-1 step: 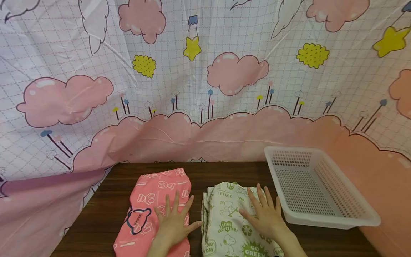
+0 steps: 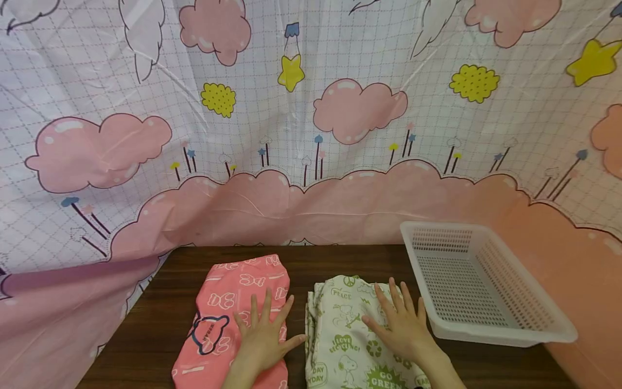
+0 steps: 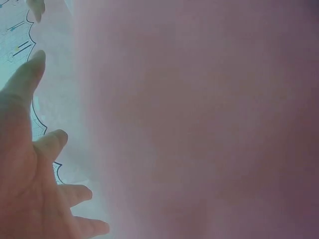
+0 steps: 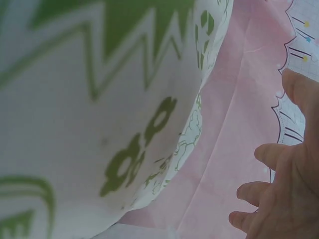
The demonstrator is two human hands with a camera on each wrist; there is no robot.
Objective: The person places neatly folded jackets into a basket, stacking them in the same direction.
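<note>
A folded pink cloth (image 2: 228,292) with white bear and bow prints and a dark bear outline lies at the left. My left hand (image 2: 262,337) is over its right side, fingers straight and spread, holding nothing. To the right lies a folded white cloth (image 2: 342,337) with green print, its layers showing along the left edge. My right hand (image 2: 403,329) is above this cloth's right part, fingers likewise spread and holding nothing. In the right wrist view a gap separates the fingers (image 4: 251,193) from the printed cloth. Blurred pink fills most of the left wrist view beside the fingers (image 3: 52,144).
A white perforated plastic basket (image 2: 505,337) stands at the right, close beside my right hand. Everything rests on a dark brown wooden table (image 2: 141,335). A patterned curtain (image 2: 272,210) with clouds and stars hangs behind the table and along both sides.
</note>
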